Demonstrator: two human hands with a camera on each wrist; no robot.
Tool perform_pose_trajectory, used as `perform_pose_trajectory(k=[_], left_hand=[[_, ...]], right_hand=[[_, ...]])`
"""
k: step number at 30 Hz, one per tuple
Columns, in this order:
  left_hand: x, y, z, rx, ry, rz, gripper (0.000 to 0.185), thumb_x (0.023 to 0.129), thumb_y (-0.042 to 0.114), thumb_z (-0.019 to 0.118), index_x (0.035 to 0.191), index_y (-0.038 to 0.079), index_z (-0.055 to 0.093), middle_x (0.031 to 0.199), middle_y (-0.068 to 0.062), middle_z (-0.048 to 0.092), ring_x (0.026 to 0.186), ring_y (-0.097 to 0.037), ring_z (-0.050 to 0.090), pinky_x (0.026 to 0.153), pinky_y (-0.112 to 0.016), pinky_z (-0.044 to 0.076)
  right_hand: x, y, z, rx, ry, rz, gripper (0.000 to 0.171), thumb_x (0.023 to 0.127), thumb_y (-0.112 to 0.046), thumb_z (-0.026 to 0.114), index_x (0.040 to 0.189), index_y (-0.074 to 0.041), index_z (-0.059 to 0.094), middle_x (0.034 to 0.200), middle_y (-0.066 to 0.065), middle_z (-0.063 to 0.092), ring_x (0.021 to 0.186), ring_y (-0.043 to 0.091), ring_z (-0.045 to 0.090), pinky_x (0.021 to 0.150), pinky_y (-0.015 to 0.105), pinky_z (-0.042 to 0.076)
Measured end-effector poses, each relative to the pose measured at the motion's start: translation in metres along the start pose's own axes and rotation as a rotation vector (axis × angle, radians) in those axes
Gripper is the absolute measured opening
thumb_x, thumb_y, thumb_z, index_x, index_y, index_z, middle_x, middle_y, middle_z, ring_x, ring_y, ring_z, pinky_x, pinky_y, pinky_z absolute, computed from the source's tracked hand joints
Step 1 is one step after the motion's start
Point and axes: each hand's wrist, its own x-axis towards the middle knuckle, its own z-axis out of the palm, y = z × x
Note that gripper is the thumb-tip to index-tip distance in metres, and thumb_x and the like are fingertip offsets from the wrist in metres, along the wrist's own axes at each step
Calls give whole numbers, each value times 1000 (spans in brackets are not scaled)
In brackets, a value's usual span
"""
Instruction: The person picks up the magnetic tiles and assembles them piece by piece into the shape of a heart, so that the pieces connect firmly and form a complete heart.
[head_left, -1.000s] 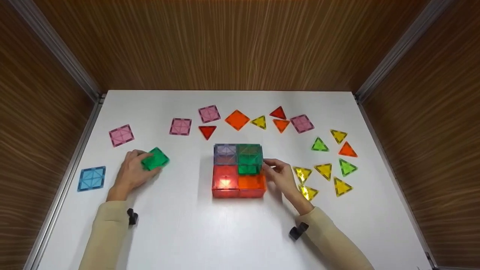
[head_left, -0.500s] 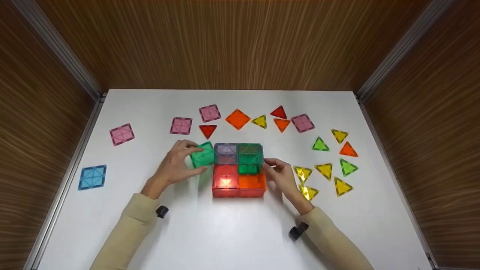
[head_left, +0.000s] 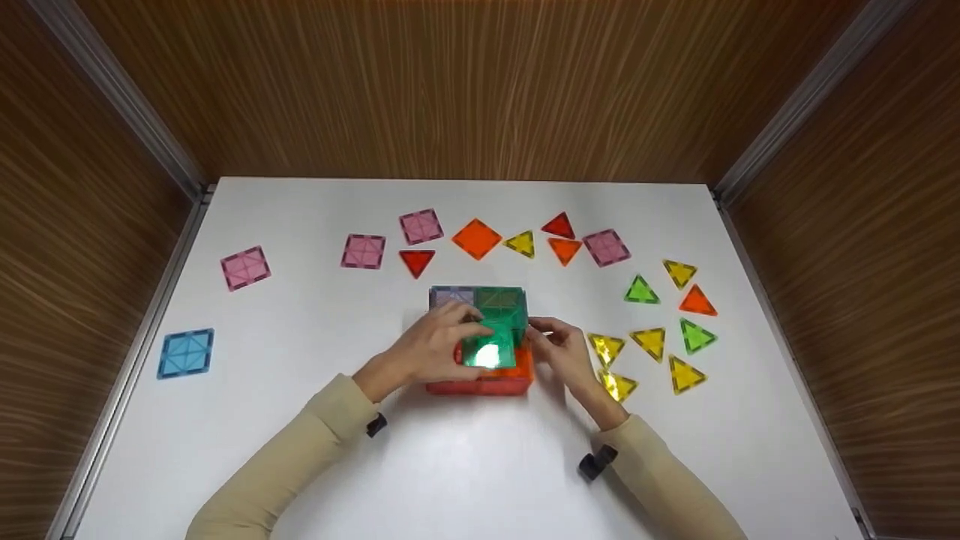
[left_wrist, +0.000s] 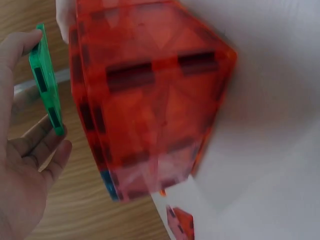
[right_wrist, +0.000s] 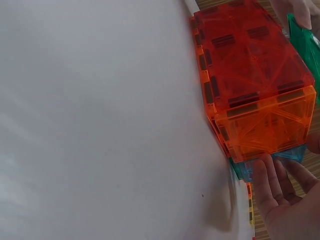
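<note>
My left hand pinches a green square magnetic tile between thumb and fingers, above the front part of a block of magnetic tiles. In the left wrist view a gap separates this green tile from the red block. The block has a red and orange lower front and a raised back with purple and green tops. My right hand rests at the block's right side. Seen from the right wrist, its extended fingers touch a blue tile beside the orange wall.
Pink square tiles and an orange square lie behind the block, among red, orange and yellow triangles. A blue square lies far left. Several yellow, green and orange triangles are spread on the right. Wood-grain walls border the white table.
My left hand has carried the green tile rightward from the left of the table, past the block's left side, to above its front. My right hand has stayed at the block's right side.
</note>
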Motion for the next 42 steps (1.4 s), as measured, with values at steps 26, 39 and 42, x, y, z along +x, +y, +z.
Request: perform_pose_trajectory(k=[26, 39, 42], left_hand=[[3, -2, 15, 70, -92, -21, 61, 93, 57, 75, 134, 12, 72, 136, -10, 64, 130, -29, 55, 118, -50, 45], [-35, -30, 7, 58, 62, -159, 62, 95, 56, 71, 141, 15, 68, 152, -13, 56, 145, -34, 48, 122, -59, 40], [-40, -33, 7, 52, 73, -174, 62, 96, 56, 70, 143, 16, 66, 155, -11, 55, 148, -34, 47, 121, -59, 41]], right_hand=[[-8, -1, -1, 13, -9, -14, 24, 102, -18, 70, 121, -6, 78, 113, 11, 79, 79, 11, 68, 68, 20, 57], [-32, -7, -2, -8, -114, 12, 49, 99, -20, 74, 145, -7, 63, 136, 15, 67, 111, 26, 67, 85, 22, 58], [-32, -9, 2, 4, -109, 7, 48, 99, -18, 74, 144, -6, 63, 135, 15, 67, 111, 27, 67, 84, 23, 58]])
